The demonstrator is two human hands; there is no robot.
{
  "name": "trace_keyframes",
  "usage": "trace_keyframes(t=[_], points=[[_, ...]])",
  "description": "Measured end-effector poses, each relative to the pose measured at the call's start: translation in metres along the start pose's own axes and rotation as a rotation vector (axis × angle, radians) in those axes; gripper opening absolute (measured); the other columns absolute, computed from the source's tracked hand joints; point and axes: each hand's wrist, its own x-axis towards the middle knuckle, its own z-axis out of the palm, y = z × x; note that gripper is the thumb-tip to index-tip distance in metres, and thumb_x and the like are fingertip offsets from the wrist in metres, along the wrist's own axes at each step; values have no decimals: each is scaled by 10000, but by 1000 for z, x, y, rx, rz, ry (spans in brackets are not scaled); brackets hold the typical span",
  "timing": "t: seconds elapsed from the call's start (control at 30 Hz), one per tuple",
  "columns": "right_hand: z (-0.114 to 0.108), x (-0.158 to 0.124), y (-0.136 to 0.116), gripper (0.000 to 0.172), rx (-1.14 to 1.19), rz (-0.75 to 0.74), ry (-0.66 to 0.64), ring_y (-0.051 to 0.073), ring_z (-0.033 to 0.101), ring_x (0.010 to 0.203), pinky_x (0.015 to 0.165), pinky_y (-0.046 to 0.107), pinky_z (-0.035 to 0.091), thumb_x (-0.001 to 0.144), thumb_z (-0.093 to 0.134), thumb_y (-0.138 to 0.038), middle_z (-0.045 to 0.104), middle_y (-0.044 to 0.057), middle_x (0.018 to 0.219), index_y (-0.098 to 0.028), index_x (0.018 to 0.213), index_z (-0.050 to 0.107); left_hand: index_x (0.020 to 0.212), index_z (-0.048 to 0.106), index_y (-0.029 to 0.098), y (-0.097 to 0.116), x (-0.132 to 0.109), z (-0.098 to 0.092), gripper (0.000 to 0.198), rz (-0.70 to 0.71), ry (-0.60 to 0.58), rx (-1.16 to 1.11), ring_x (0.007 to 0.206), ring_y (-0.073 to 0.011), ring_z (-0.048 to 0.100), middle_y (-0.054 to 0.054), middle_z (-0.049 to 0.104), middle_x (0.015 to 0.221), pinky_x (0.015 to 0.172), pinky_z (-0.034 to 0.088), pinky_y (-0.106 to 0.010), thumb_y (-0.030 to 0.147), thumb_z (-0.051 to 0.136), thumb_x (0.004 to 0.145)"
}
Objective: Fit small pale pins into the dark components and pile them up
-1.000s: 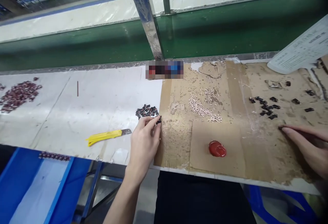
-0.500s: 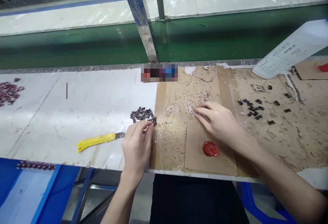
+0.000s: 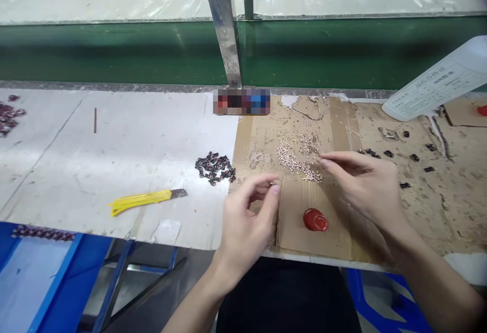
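My left hand (image 3: 247, 226) is raised over the cardboard mat (image 3: 297, 221), pinching a tiny dark part (image 3: 272, 184) between thumb and forefinger. My right hand (image 3: 365, 191) hovers at the edge of a spread of pale grains (image 3: 292, 160), its thumb and forefinger close together. Whether those fingertips hold a grain is too small to tell. A heap of small dark components (image 3: 215, 168) lies on the white bench top (image 3: 114, 155), left of my left hand. A red blob of paste (image 3: 315, 220) sits on the cardboard between my hands.
A yellow utility knife (image 3: 144, 198) lies on the bench. Loose black parts (image 3: 388, 154) are scattered at the right, below a white labelled bottle (image 3: 429, 84). A metal post (image 3: 224, 28) rises behind the bench, backed by a green panel (image 3: 114, 54). A blue bin (image 3: 53, 267) stands below left.
My left hand has lifted from the dark heap and moved right over the cardboard, pinching a small part. My right hand has shifted off the pale grains, and the view has tilted slightly.
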Motion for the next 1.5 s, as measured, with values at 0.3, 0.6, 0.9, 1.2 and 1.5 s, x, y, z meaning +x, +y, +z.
trace_keyframes(t=[0.3,0.6,0.9,1.2,1.5], points=[[-15,-27,-30,176,964,570,-65,62,776,689,700,82,613,769,949,-359,831,-28,805,-314,904,846,1045,754,121,16,8,48,80,580,12,227,850,-124,785,-61,822,961,818,661,-218,92,717,980],[-13,-46,-32,156,815,430,-6,109,820,831,796,132,653,822,914,-314,847,-39,902,-351,959,852,1045,739,131,17,7,45,102,588,-55,269,830,-142,778,-55,808,949,777,660,-243,65,689,986],[-29,-51,-42,115,672,214,-195,125,802,897,803,150,659,911,807,-185,826,0,1032,-296,939,821,1036,714,137,18,-2,32,89,601,-183,266,836,-148,767,-60,799,940,768,661,-261,86,642,1022],[-30,-95,-49,117,594,290,-186,99,769,893,802,116,621,979,694,-171,775,-10,947,-260,913,733,1036,726,66,19,-40,30,205,606,-274,288,798,-197,796,-126,819,926,678,647,-279,76,522,1053],[-33,-105,-31,206,-45,-15,-131,235,714,1063,902,374,613,889,734,-87,712,77,1166,-258,1003,720,1148,774,159,7,-44,5,261,68,-177,86,930,-98,752,-34,759,1059,889,612,-154,30,658,953]])
